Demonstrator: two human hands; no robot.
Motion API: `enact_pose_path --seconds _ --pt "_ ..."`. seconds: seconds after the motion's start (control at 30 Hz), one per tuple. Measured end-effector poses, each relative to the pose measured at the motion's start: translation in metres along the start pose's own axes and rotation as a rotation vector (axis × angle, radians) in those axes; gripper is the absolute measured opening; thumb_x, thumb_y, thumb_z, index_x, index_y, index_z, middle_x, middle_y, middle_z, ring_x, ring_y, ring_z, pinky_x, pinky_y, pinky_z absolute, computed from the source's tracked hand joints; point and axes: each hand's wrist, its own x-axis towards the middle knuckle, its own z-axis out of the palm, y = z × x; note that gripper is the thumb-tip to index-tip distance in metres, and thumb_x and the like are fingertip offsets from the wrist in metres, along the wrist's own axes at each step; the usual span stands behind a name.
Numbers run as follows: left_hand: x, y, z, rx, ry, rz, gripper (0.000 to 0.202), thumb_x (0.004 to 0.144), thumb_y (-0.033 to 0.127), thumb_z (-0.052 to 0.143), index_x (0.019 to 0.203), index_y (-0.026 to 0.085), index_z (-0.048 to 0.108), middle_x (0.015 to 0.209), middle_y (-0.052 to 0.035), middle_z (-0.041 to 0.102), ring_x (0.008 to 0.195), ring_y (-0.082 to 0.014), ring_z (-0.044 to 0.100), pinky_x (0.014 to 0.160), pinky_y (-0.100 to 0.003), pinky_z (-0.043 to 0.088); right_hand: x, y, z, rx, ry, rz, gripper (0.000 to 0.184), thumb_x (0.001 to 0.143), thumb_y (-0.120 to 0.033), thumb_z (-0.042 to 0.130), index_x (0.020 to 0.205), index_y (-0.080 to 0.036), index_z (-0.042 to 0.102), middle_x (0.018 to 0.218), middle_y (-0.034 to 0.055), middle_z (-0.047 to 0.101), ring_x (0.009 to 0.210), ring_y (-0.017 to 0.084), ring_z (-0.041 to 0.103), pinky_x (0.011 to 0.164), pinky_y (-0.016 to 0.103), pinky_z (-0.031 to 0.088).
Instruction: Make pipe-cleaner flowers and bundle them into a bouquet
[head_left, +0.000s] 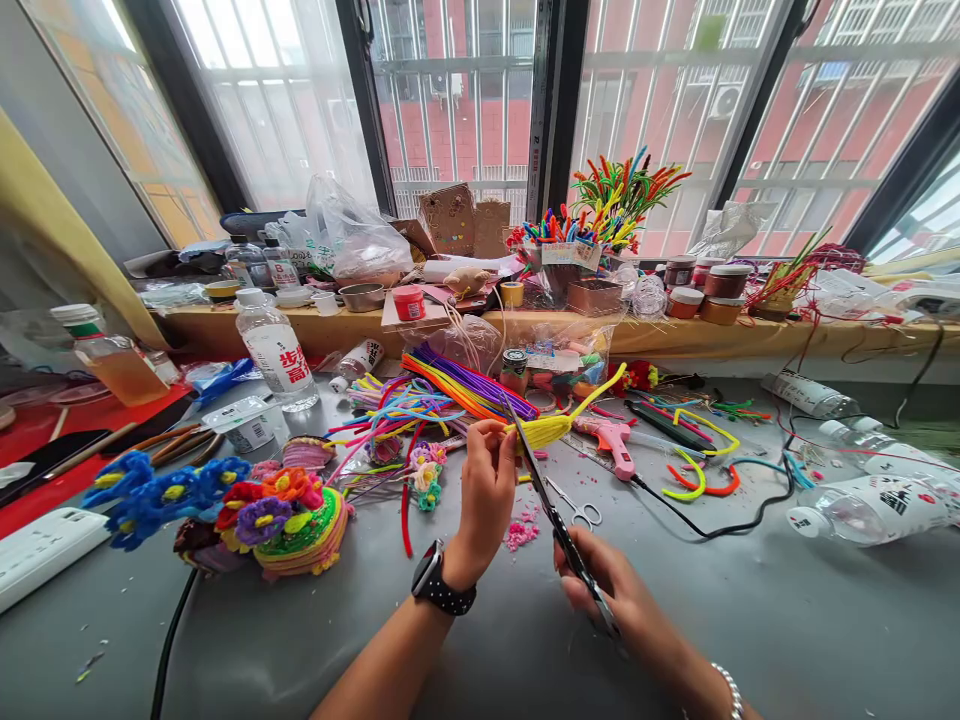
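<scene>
My left hand, with a dark watch on its wrist, pinches a yellow pipe cleaner bundle at its left end. One longer yellow stem sticks out of that bundle toward the upper right. In my right hand are black-handled scissors, fingers wrapped around the grips. The scissor blades point up and left and cross the bundle close to my left fingertips. Whether the blades are cutting into it I cannot tell. Small white-handled scissors lie just beyond my right hand, beside pink clippings.
A pink glue gun with a black cord lies to the right. Purple pipe cleaners are piled behind my left hand. Fuzzy flowers stand at left, near a water bottle. More bottles lie at right.
</scene>
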Motion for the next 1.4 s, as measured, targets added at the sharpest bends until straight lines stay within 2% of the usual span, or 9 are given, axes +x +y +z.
enact_pose_path --seconds 0.13,0.37,0.67,0.9,1.17,1.4 --pt "0.0006 0.0012 0.0004 0.017 -0.025 0.023 0.014 0.081 0.031 0.037 0.09 0.02 0.037 0.06 0.0055 0.041 0.047 -0.0063 0.041 0.045 -0.018 0.034 -0.0003 -0.0001 0.0001 0.021 -0.012 0.006 0.029 0.073 -0.045 0.049 0.076 -0.016 0.043 0.066 -0.002 0.038 0.058 0.01 0.035 0.053 0.021 0.032" --pt "-0.0005 -0.0003 -0.0008 0.044 0.025 0.006 0.013 0.08 0.032 0.039 0.078 0.019 0.039 0.062 0.0035 0.045 0.048 -0.0072 0.045 0.046 -0.019 0.037 -0.0008 -0.0024 0.0008 0.031 -0.018 0.005 0.032 0.072 -0.048 0.048 0.075 -0.017 0.042 0.066 -0.0018 0.037 0.058 0.01 0.035 0.052 0.021 0.032" --pt "-0.0013 -0.0033 -0.0023 0.139 0.012 0.029 0.016 0.079 0.032 0.041 0.072 0.018 0.042 0.063 0.0018 0.049 0.049 -0.0081 0.045 0.046 -0.02 0.035 -0.0008 -0.0007 -0.0032 0.048 -0.071 0.002 0.046 0.07 -0.059 0.041 0.088 -0.017 0.044 0.064 -0.0015 0.037 0.06 0.012 0.038 0.055 0.024 0.034" --pt "-0.0003 -0.0039 -0.0019 0.183 0.014 0.015 0.016 0.079 0.032 0.04 0.071 0.018 0.04 0.063 0.0017 0.048 0.05 -0.0088 0.044 0.048 -0.021 0.035 0.0016 0.0 0.0012 0.028 -0.036 0.01 0.036 0.074 -0.051 0.043 0.079 -0.016 0.044 0.063 -0.002 0.038 0.056 0.01 0.035 0.051 0.022 0.031" --pt "0.0006 -0.003 -0.0031 0.202 0.007 0.024 0.016 0.08 0.031 0.04 0.071 0.018 0.04 0.062 0.0021 0.046 0.051 -0.0088 0.043 0.049 -0.021 0.034 0.0006 0.0022 0.0011 0.05 -0.044 0.021 0.034 0.074 -0.05 0.045 0.075 -0.016 0.043 0.062 -0.0026 0.037 0.053 0.008 0.034 0.047 0.02 0.029" --pt "0.0023 -0.0004 -0.0046 0.212 -0.008 0.024 0.017 0.08 0.03 0.04 0.069 0.017 0.039 0.06 0.0029 0.044 0.051 -0.0081 0.042 0.05 -0.02 0.033 -0.0017 0.0038 0.0027 0.085 -0.065 0.007 0.034 0.076 -0.05 0.041 0.08 -0.016 0.043 0.063 -0.0027 0.036 0.052 0.008 0.034 0.049 0.02 0.03"
